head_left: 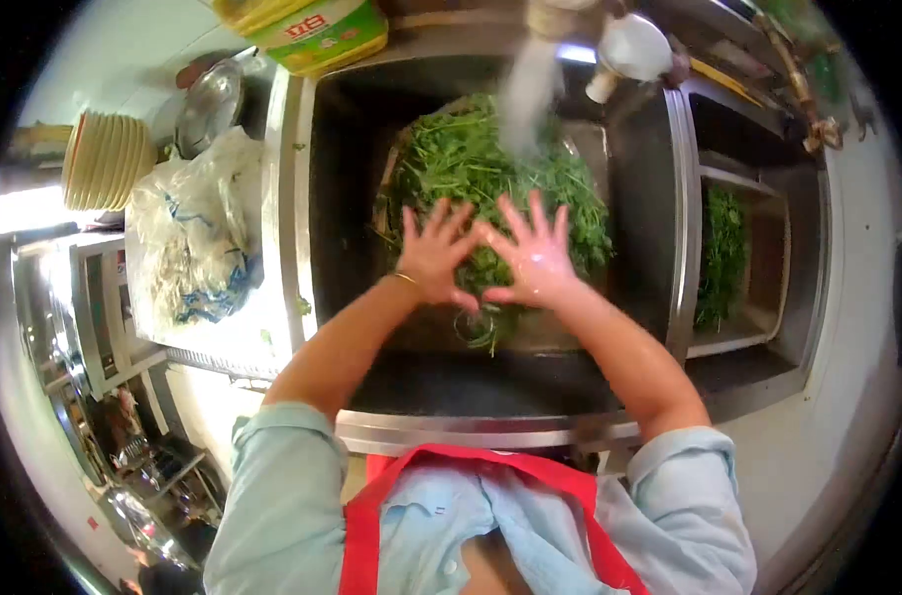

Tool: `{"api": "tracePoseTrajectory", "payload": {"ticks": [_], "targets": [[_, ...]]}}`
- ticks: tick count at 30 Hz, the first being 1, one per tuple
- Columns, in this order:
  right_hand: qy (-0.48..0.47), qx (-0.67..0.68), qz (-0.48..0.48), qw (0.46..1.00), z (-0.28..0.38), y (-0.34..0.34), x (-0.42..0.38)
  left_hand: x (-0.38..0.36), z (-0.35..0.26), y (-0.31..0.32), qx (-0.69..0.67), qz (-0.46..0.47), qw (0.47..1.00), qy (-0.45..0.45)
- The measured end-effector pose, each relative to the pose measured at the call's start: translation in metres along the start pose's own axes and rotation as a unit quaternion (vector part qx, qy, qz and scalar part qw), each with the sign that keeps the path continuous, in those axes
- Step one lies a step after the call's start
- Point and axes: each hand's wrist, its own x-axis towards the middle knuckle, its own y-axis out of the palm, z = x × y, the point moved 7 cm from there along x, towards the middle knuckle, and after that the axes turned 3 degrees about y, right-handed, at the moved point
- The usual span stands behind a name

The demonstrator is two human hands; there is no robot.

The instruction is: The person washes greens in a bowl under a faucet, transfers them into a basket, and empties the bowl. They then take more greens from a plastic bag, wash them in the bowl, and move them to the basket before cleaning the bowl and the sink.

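Observation:
A large heap of leafy green herbs lies in a container inside the metal sink. Over the near part of the heap, my left hand is spread with its fingers apart, a thin yellow band at the wrist. Beside it my right hand is spread too, wet and shiny, palm down. The two hands nearly meet at thumbs and index fingers. Neither holds anything. A stream of water falls on the herbs beyond my right hand; whether my fingers touch the leaves is unclear.
A second basin on the right holds a tray with more greens. Plastic bags, stacked bowls and a metal lid stand left. A yellow-green jug and a white ladle-like object are at the sink's far edge.

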Motion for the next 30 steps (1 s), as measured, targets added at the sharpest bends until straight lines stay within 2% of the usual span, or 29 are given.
{"api": "tracePoseTrajectory", "payload": {"ticks": [3, 5, 7, 9, 12, 14, 16, 18, 19, 20, 22, 23, 24, 25, 26, 27, 28, 29, 30], "targets": [[-0.014, -0.023, 0.029, 0.999, -0.02, 0.043, 0.031, 0.032, 0.003, 0.012, -0.011, -0.014, 1.0, -0.009], [-0.021, 0.015, 0.03, 0.999, -0.037, 0.054, 0.056, 0.053, 0.016, 0.019, -0.041, -0.028, 0.998, -0.024], [-0.025, 0.038, 0.049, 0.998, -0.046, 0.079, 0.063, 0.087, 0.031, 0.104, 0.059, 0.059, 0.995, 0.048], [-0.031, 0.01, 0.06, 0.998, -0.052, 0.096, 0.076, 0.091, 0.047, 0.099, -0.057, 0.11, 0.992, -0.019], [-0.007, 0.008, 0.174, 0.985, -0.055, 0.11, 0.085, 0.105, 0.047, 0.105, -0.047, 0.141, 0.987, -0.052], [-0.046, 0.134, 0.075, 0.987, -0.072, 0.14, 0.084, 0.104, 0.044, 0.126, -0.027, 0.063, 0.997, 0.038], [-0.044, 0.098, 0.045, 0.993, -0.065, 0.144, 0.077, 0.084, 0.036, 0.107, -0.027, 0.027, 0.998, 0.049], [-0.001, -0.097, 0.084, 0.992, -0.038, 0.1, 0.079, 0.054, 0.025, 0.031, -0.045, 0.034, 0.998, -0.02], [0.015, -0.091, 0.056, 0.994, -0.016, 0.062, 0.063, 0.034, 0.017, 0.01, -0.005, -0.063, 0.998, -0.024], [0.032, -0.085, 0.028, 0.995, 0.005, 0.024, 0.047, 0.018, 0.018, 0.006, -0.07, -0.065, 0.994, -0.054], [0.045, -0.009, -0.006, 0.999, 0.009, 0.006, 0.02, -0.015, 0.025, 0.005, -0.208, -0.068, 0.971, -0.1], [0.071, 0.056, -0.084, 0.992, 0.011, -0.009, 0.002, -0.045, 0.037, 0.008, -0.264, -0.187, 0.925, -0.199], [0.124, 0.096, -0.152, 0.976, -0.002, -0.008, -0.022, -0.074, 0.051, 0.023, -0.313, -0.302, 0.853, -0.289], [0.175, 0.132, -0.223, 0.95, -0.021, 0.01, -0.049, -0.086, 0.065, 0.068, -0.476, -0.364, 0.711, -0.368], [0.221, 0.166, -0.293, 0.915, -0.039, 0.032, -0.07, -0.086, 0.075, 0.09, -0.557, -0.368, 0.622, -0.409], [0.369, 0.304, -0.302, 0.825, -0.068, 0.076, -0.091, -0.086, 0.083, 0.112, -0.623, -0.381, 0.517, -0.447], [0.494, 0.43, -0.298, 0.694, -0.082, 0.102, -0.106, -0.079, 0.096, 0.111, -0.629, -0.364, 0.505, -0.465], [0.562, 0.56, -0.242, 0.558, -0.095, 0.13, -0.107, -0.067, 0.114, 0.108, -0.635, -0.347, 0.494, -0.481], [0.626, 0.627, -0.194, 0.422, -0.096, 0.128, -0.099, -0.05, 0.132, 0.103, -0.64, -0.332, 0.483, -0.496]]}}
